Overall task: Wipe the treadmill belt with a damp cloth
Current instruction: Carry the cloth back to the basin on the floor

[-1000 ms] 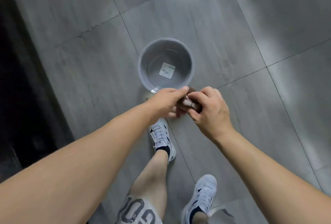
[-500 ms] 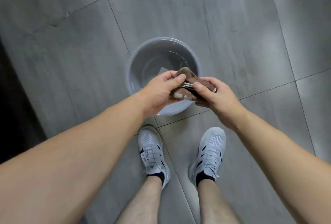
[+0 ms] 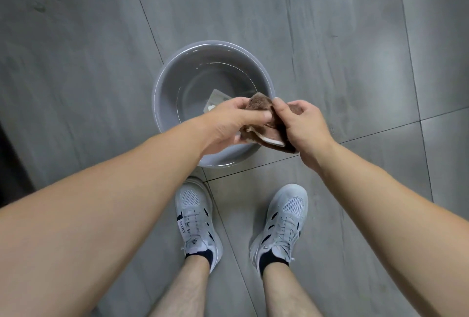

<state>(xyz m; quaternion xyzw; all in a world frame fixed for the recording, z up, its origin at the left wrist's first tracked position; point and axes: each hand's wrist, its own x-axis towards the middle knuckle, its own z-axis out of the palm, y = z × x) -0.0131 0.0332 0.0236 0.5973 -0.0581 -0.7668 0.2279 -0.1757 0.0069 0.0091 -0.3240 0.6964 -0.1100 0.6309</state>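
Hands (image 3: 266, 123) gripping brown cloth (image 3: 261, 116) | above grey basin (image 3: 162, 93)

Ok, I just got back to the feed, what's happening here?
A person stands on grey floor tiles over a grey plastic basin that looks to hold a little water. A brown cloth is held just above the basin's near side: the left hand pinches one end and the right hand grips the other. The cloth is bunched up and not in the water. Nothing is being wiped at this moment.
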